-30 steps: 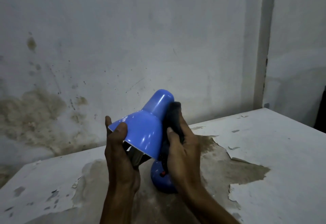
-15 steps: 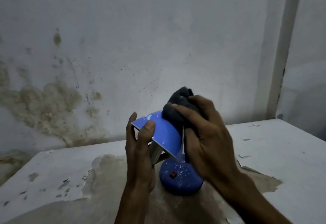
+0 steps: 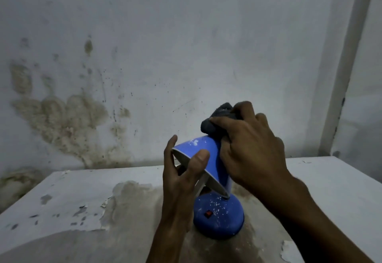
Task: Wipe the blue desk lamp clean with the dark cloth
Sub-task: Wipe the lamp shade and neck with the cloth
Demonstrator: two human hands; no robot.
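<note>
The blue desk lamp [image 3: 218, 217] is stood near the counter's [image 3: 62, 196] front edge. Its shade rim is pinched in the left hand's [image 3: 182, 180] closed grip. The dark cloth [image 3: 215, 122] is clutched by the right hand [image 3: 252, 151], now moved from the shade's side onto its top.

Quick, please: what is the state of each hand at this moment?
Left hand: closed on the lamp shade rim.
Right hand: closed, holding the dark cloth on the shade.

Smooth, glossy blue lamp [image 3: 208, 159], speckled white; fuzzy dark cloth [image 3: 217, 121]; desk [image 3: 62, 196] matt, paint peeling; wall [image 3: 144, 45] rough, stained.
</note>
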